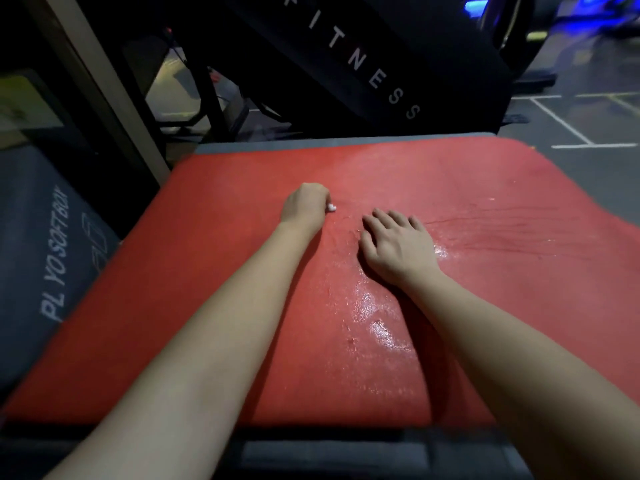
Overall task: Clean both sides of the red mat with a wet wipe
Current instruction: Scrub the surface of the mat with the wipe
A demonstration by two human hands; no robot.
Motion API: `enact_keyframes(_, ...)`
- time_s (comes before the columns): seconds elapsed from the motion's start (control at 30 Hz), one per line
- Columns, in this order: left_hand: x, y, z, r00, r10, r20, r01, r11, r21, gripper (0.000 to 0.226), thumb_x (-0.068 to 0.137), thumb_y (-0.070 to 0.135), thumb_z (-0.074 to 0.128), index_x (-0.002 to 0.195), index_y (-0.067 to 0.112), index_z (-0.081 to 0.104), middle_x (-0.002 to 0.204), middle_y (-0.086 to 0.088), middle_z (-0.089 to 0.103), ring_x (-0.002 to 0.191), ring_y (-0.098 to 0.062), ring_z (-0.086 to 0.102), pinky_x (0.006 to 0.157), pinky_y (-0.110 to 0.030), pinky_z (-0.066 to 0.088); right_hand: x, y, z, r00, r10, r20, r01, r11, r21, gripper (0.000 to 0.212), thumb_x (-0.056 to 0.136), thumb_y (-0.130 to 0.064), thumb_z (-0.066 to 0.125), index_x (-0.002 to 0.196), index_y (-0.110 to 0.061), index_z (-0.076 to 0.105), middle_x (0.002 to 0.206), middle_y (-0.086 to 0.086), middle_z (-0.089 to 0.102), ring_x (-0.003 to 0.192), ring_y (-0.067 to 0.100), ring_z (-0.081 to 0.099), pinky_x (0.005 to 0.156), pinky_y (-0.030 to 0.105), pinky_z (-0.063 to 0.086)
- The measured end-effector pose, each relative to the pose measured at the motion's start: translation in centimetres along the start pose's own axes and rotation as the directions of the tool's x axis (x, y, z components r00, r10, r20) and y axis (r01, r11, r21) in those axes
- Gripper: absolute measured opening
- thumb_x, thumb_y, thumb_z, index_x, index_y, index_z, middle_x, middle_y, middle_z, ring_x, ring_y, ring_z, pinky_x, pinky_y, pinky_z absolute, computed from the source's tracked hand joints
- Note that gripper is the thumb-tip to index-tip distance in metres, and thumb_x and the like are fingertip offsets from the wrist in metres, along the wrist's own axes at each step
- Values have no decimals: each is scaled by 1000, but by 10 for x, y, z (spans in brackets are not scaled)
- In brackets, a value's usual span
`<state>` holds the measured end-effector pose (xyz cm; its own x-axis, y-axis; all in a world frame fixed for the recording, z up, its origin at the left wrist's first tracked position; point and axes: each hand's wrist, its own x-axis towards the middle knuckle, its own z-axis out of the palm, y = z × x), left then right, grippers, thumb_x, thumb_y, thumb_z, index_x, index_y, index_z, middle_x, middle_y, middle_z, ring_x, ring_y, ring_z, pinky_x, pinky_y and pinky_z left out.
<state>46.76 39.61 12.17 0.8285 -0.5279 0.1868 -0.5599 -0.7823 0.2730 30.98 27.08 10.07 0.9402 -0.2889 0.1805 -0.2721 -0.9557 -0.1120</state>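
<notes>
The red mat (207, 306) lies flat and fills most of the view. It rests on a grey padded platform (346, 144), which shows as a thin strip beyond the mat's far edge and again as a darker band below its near edge. The mat's right side reaches past the platform toward the floor.

A wet sheen (381, 327) runs up the middle of the mat from near its front edge, with glossy patches catching the light. Fine dark streaks fan out across the right half.

The wet wipe (331, 207) is a small white wad on the mat, a little beyond its centre. Only a bit of it shows, at the fingertip side of the left hand (304, 206). That hand is clenched around the wipe, knuckles up, and presses it to the surface.

The right hand (398, 247) lies just beside it, toward the mat's right edge and slightly nearer. It is released, palm down, with its 5 fingers spread and flat on the mat beside a glossy wet spot, grasping nothing. Both bare forearms stretch in from the near edge.

To the left of the platform stands a 2nd grey box (41, 254) printed with white lettering that reads roughly "PLYO SOFT BOX". Behind the far edge rises a black panel (450, 81) with "FITNESS" in pale letters running down it. At the far right is dark floor (606, 161) marked with white lines. Blue light (478, 8) glows in the top right corner, too blurred to make out.
</notes>
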Motion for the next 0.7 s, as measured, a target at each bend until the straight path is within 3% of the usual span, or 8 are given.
enact_keyframes(0.07,1,4,0,1000,-11,-8,11,1000,7,17,96,24,66,106,16,77,112,-12,72,103,-35,67,81,-34,49,-19,-3,-3,999,29,13,-30,999,30,49,97,-45,29,134,-22,53,148,0,49,138,22,40,115,44,28)
enact_keyframes(0.13,-1,4,-1,1000,-22,-15,22,1000,-6,17,97,23,65,105,15,77,112,-12,72,103,-35,67,81,-34,49,-44,1,-8,995,40,93,-52,989,136,56,101,-49,29,149,-22,40,161,0,31,149,20,24,123,43,15)
enact_keyframes(0.27,-27,8,-4,999,29,17,-29,1000,8,18,98,23,64,107,14,77,111,-13,70,105,-36,64,82,-37,48,-86,11,-9,985,-55,165,37,994,106,64,102,-53,21,159,-24,15,167,-4,7,154,14,-2,125,41,0)
enact_keyframes(0.5,-94,9,-6,991,117,67,-118,993,19,15,97,26,67,104,18,77,107,-9,71,105,-34,64,81,-38,50,-84,7,-2,997,-22,74,17,997,72,68,95,-53,23,156,-23,26,165,-1,20,153,19,10,125,44,7)
enact_keyframes(0.7,-99,7,-15,983,175,61,-164,976,-146,17,94,11,66,106,14,77,105,-9,66,104,-31,64,88,-40,51,-86,7,-6,998,-13,67,6,994,105,75,87,-57,17,154,-24,32,163,-1,25,151,19,16,124,45,10)
